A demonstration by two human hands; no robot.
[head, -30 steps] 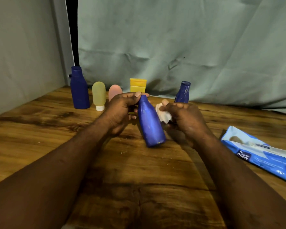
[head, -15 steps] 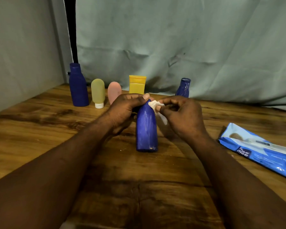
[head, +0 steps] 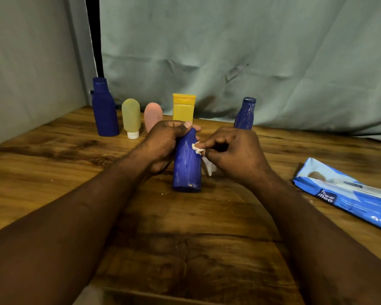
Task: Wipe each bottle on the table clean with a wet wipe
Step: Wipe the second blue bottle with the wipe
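Since the earlier frame: wet wipe [head: 198, 148] shifted from the cap down to the right shoulder of the blue bottle [head: 187, 167]; bottle upright as before, base on the wooden table [head: 53, 172].

Left hand [head: 165, 146]: closed around the bottle neck and cap, thumb over the top. Right hand [head: 233, 153]: fingertips pinched on the bunched wipe, pressed against the bottle; loose tail of wipe hanging beside the bottle.

Hazards, as judged:
- Sideways pressure from the wipe high on a narrow-based bottle: likely tip or skid if the left grip slackens.
- Wet plastic: probable slip under the palm.
- Small bunched contact patch: streaks likely left unwiped; pale streaks visible on the body.

Surface: dark, knotted wood grain, scattered pale crumbs near the bottle base. Back row: tall blue bottle [head: 105, 111], green tube [head: 131, 118], pink tube [head: 153, 115], yellow tube [head: 183, 107], small blue bottle [head: 245, 114]. Wipes packet [head: 348, 194] near the right edge. Room: grey-green cloth backdrop [head: 251, 51], creased, with a dark gap at the left seam.
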